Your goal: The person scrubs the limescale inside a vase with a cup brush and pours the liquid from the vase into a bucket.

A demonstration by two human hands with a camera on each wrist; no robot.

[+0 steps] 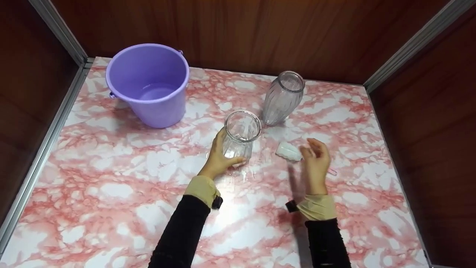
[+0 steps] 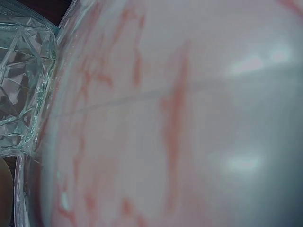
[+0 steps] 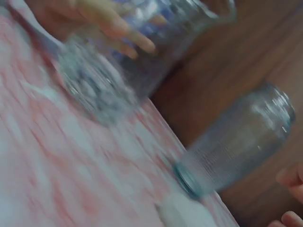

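Note:
My left hand grips a clear faceted glass vase standing on the marbled table; the vase's cut glass fills the left edge of the left wrist view. My right hand hovers just right of a small white object lying on the table, fingers loosely curled and holding nothing. A second, taller ribbed glass vase stands behind them. The right wrist view is blurred: it shows the held vase with fingers on it, the ribbed vase and the white object.
A purple plastic bucket with a little water stands at the back left. The pink-and-white marbled table is boxed in by dark wooden walls with metal corner rails.

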